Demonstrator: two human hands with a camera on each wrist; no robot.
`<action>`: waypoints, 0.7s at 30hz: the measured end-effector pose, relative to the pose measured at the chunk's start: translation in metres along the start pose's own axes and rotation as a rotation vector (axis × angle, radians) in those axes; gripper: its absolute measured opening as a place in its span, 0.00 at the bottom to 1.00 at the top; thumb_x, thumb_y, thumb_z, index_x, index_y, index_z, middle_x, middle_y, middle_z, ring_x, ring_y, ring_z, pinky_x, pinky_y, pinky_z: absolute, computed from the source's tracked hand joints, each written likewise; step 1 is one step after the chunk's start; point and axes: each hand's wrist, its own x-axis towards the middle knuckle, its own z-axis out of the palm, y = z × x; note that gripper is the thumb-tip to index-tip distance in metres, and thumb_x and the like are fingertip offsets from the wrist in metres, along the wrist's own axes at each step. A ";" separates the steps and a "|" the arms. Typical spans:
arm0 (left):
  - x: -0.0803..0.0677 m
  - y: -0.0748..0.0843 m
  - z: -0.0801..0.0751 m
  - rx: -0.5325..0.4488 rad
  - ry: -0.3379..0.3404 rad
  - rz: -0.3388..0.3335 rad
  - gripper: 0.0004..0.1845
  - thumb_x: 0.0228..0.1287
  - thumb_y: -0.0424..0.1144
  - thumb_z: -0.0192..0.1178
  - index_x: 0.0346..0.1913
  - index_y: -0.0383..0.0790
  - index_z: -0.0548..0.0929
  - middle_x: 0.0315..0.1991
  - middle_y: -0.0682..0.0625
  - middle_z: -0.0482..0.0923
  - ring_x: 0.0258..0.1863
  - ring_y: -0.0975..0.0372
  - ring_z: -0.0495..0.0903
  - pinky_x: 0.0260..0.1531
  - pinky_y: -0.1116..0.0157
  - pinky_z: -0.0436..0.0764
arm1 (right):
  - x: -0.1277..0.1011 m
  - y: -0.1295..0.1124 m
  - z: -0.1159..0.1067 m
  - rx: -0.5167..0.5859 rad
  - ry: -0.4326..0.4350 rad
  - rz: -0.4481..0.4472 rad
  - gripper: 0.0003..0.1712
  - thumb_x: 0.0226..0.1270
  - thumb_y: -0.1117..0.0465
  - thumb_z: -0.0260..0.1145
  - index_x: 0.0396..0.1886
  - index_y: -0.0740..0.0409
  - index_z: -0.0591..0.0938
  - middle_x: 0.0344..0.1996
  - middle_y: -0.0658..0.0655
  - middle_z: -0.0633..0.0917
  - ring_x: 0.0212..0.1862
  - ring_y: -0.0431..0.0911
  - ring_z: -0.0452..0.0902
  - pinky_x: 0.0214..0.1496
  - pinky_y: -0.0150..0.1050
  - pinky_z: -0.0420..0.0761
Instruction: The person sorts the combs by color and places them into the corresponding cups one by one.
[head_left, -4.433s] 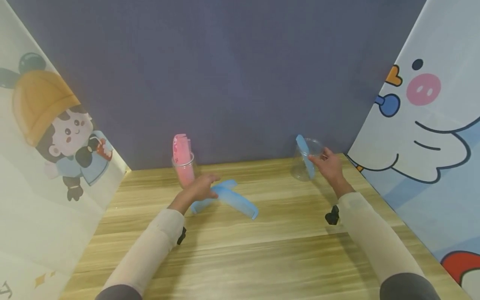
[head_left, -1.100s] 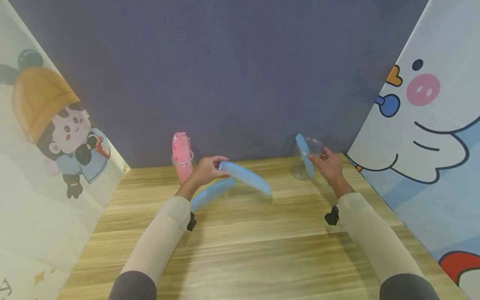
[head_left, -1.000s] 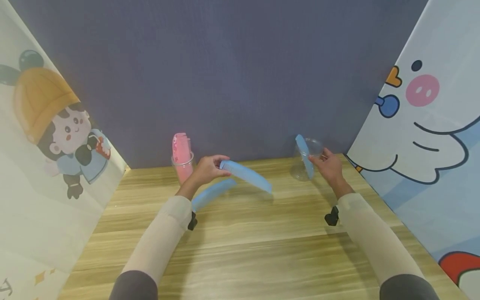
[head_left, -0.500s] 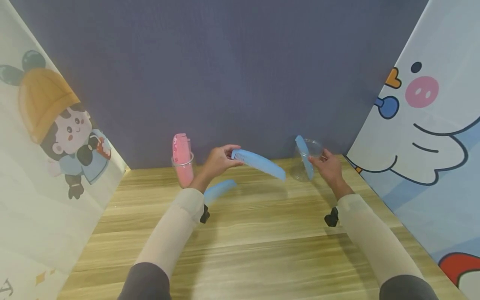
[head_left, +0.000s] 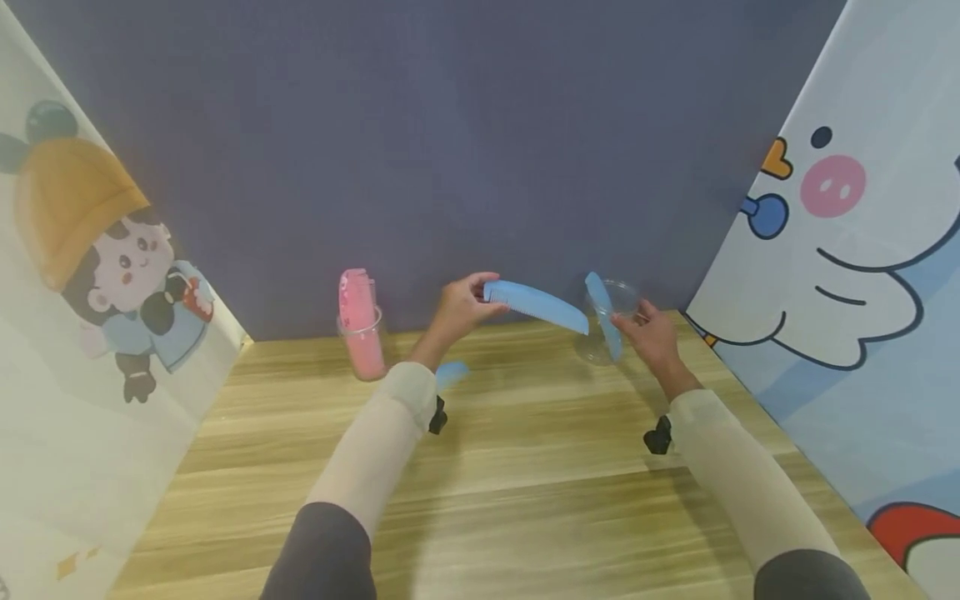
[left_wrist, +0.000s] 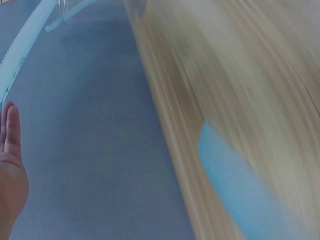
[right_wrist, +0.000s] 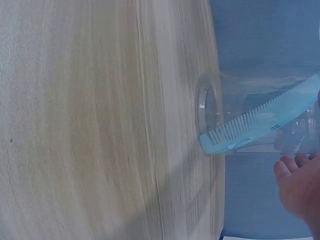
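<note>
My left hand (head_left: 462,307) pinches one end of a light blue comb (head_left: 542,306), raised above the table with its far end slanting down toward a clear plastic cup (head_left: 596,352). That end reaches close to the cup's left side in the head view. Inside the cup another blue comb (right_wrist: 260,117) leans diagonally, its top sticking out past the rim. My right hand (head_left: 656,340) grips the cup's upper right side. A further blue comb (left_wrist: 240,185) lies on the table beneath my left forearm, partly hidden by it in the head view.
To the left stands a second clear cup (head_left: 379,323) holding pink combs (head_left: 357,300). A dark grey panel (head_left: 450,167) rises behind the wood-grain table (head_left: 540,475). Printed cartoon panels (head_left: 847,275) close off both sides.
Over the last seconds my left hand has picked a blue comb off the table, lifted it and carried it right toward the cup. My right hand has stayed at the cup.
</note>
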 end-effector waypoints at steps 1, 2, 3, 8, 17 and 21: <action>0.002 0.001 0.003 -0.007 0.003 0.001 0.35 0.56 0.44 0.77 0.67 0.41 0.79 0.52 0.44 0.86 0.50 0.55 0.85 0.46 0.61 0.88 | 0.000 0.000 0.000 0.004 0.003 -0.003 0.53 0.70 0.44 0.68 0.82 0.62 0.53 0.79 0.69 0.59 0.77 0.65 0.60 0.75 0.59 0.70; 0.004 0.002 0.005 -0.014 0.009 0.008 0.35 0.56 0.44 0.77 0.67 0.41 0.78 0.52 0.44 0.86 0.50 0.54 0.85 0.47 0.61 0.88 | 0.000 0.000 0.000 0.005 0.005 -0.005 0.52 0.70 0.44 0.68 0.81 0.63 0.53 0.78 0.69 0.59 0.77 0.65 0.61 0.75 0.59 0.70; 0.006 0.003 0.008 -0.021 0.016 0.015 0.35 0.56 0.44 0.77 0.67 0.41 0.78 0.52 0.44 0.85 0.51 0.54 0.85 0.47 0.60 0.88 | 0.000 0.000 0.000 0.008 0.008 -0.008 0.52 0.70 0.45 0.68 0.81 0.62 0.54 0.78 0.69 0.60 0.77 0.65 0.61 0.75 0.59 0.70; 0.014 0.007 0.021 -0.045 0.073 0.053 0.34 0.57 0.43 0.77 0.67 0.41 0.78 0.53 0.42 0.84 0.51 0.54 0.86 0.50 0.59 0.89 | 0.000 0.001 0.001 0.005 0.005 -0.006 0.52 0.70 0.45 0.68 0.81 0.63 0.54 0.79 0.68 0.60 0.77 0.65 0.61 0.76 0.59 0.70; 0.038 0.028 0.043 -0.014 0.147 0.147 0.33 0.56 0.40 0.77 0.65 0.39 0.79 0.45 0.42 0.86 0.45 0.56 0.88 0.46 0.67 0.89 | -0.001 0.002 0.001 -0.002 0.005 0.021 0.54 0.69 0.44 0.69 0.82 0.62 0.53 0.79 0.68 0.59 0.77 0.64 0.61 0.75 0.57 0.71; 0.050 0.038 0.052 0.007 0.168 0.172 0.33 0.55 0.39 0.78 0.65 0.40 0.80 0.41 0.44 0.86 0.42 0.58 0.89 0.41 0.68 0.89 | 0.001 0.001 0.000 -0.009 0.010 0.019 0.54 0.68 0.43 0.69 0.81 0.62 0.54 0.78 0.69 0.60 0.77 0.64 0.61 0.75 0.56 0.71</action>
